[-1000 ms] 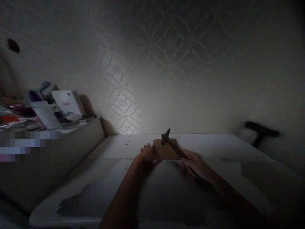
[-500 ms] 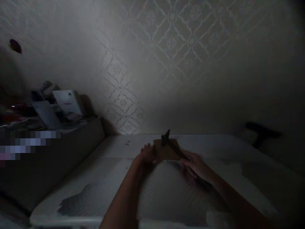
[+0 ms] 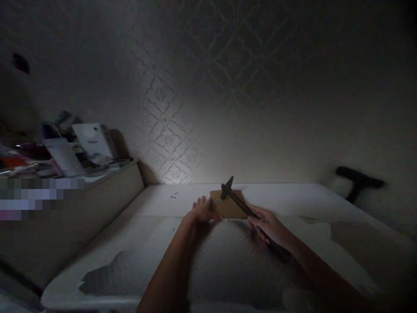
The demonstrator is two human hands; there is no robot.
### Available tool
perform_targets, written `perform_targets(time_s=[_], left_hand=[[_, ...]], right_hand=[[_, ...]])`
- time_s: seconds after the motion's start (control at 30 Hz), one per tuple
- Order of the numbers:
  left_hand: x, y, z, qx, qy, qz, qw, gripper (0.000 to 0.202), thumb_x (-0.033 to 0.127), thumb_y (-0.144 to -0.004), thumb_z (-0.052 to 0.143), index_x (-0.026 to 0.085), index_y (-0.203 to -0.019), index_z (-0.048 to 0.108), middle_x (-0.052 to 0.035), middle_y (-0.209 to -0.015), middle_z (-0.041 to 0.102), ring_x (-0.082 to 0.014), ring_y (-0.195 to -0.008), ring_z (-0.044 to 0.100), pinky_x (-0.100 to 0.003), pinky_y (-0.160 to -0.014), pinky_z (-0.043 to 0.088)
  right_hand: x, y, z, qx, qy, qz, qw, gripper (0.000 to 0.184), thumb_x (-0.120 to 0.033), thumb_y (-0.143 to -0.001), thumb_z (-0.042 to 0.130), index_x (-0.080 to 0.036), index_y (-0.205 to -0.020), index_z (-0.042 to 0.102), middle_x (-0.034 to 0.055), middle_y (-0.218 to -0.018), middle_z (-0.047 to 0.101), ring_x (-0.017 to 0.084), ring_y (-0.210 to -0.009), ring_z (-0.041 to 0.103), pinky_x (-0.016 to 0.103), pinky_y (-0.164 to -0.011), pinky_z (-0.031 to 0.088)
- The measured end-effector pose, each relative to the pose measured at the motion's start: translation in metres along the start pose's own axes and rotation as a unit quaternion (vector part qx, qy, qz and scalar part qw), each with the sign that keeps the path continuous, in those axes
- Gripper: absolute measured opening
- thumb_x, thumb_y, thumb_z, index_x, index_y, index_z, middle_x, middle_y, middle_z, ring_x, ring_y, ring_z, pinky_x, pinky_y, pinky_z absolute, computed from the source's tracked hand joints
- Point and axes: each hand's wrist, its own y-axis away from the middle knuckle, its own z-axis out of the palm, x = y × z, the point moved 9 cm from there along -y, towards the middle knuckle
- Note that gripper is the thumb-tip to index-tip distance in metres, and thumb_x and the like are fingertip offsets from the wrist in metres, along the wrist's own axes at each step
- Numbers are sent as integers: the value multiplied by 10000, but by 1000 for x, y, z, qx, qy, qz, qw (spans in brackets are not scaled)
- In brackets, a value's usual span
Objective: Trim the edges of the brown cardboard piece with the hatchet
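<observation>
A small brown wooden board (image 3: 232, 208) lies on the white table (image 3: 293, 201) near the wall. My left hand (image 3: 202, 209) rests against the board's left edge, fingers pressed to it. My right hand (image 3: 269, 227) is closed round the handle of a dark hammer (image 3: 237, 201). The hammer's head hovers just over the board's far part. The room is very dim, so small details on the board are not clear.
A side cabinet (image 3: 97, 191) at the left carries boxes and papers (image 3: 87, 141). A patterned wall stands right behind the table. A dark object (image 3: 358, 180) sits at the table's far right. A few tiny items (image 3: 174, 195) lie on the table left of the board.
The hands, board and hammer stay almost where they were. The light on the wall has shifted and dimmed.
</observation>
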Motion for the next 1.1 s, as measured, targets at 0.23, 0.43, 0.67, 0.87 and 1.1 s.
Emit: perform_targets(time_s=[0.23, 0.43, 0.67, 0.87, 1.1], left_hand=[[1, 0, -1, 2, 7, 7, 1000, 1074, 712, -705, 542, 136, -1502, 111, -216, -1566, 44, -382, -1429, 41, -510, -1132, 139], [0, -1, -1, 14, 7, 10, 1000, 1067, 725, -691, 545, 161, -1498, 133, -206, -1565, 93, -380, -1428, 89, -507, -1121, 175], [0, 1, -1, 11, 11, 9, 1000, 1079, 738, -681, 536, 171, -1499, 120, -204, -1567, 64, -376, -1431, 65, -517, -1124, 146], [2, 3, -3, 14, 6, 0, 1000, 1070, 731, -686, 543, 156, -1493, 141, -207, -1565, 89, -380, -1428, 93, -504, -1124, 169], [0, 0, 0, 2, 6, 2, 1000, 1077, 727, -695, 541, 156, -1500, 109, -213, -1566, 57, -385, -1429, 58, -518, -1128, 136]], right_hand=[[-3, 2, -1, 1, 1, -6, 1000, 672, -434, -785, 539, -146, -1384, 439, -66, -604, 543, 44, -306, 379, 176, -288, 311], [-2, 1, 0, -5, -4, -3, 1000, 660, -433, -790, 531, -160, -1385, 447, -86, -571, 497, 48, -300, 374, 179, -286, 313], [1, 0, -1, -2, -6, 3, 1000, 652, -424, -790, 532, -158, -1380, 452, -74, -609, 536, 39, -298, 377, 173, -287, 309], [1, 0, -1, -2, -8, -5, 1000, 661, -416, -788, 541, -152, -1387, 444, -82, -571, 522, 44, -291, 376, 174, -290, 310], [-2, 2, 0, 1, -6, -4, 1000, 641, -417, -791, 528, -160, -1374, 457, -78, -584, 526, 43, -285, 371, 174, -281, 294]])
